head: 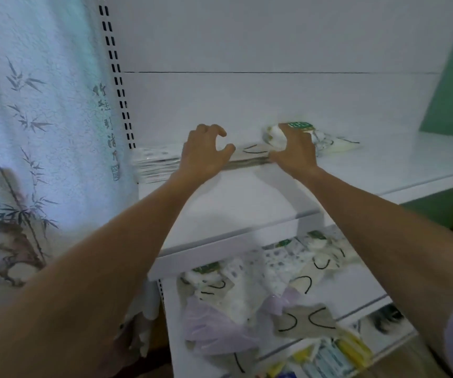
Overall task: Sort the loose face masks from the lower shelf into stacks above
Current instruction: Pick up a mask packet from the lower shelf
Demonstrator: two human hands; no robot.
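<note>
Stacking step, likely: beige stack on the upper shelf sits between left hand (half-curled, holding nothing) and right hand, grip unclear. Next move — reach down for loose masks on the lower shelf.

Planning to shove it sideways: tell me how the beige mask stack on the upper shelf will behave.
Likely to shear: the beige mask stack is thin loose layers, so upper masks may slide off. Probably light and floppy; its ear loops lie slack on top.
</note>
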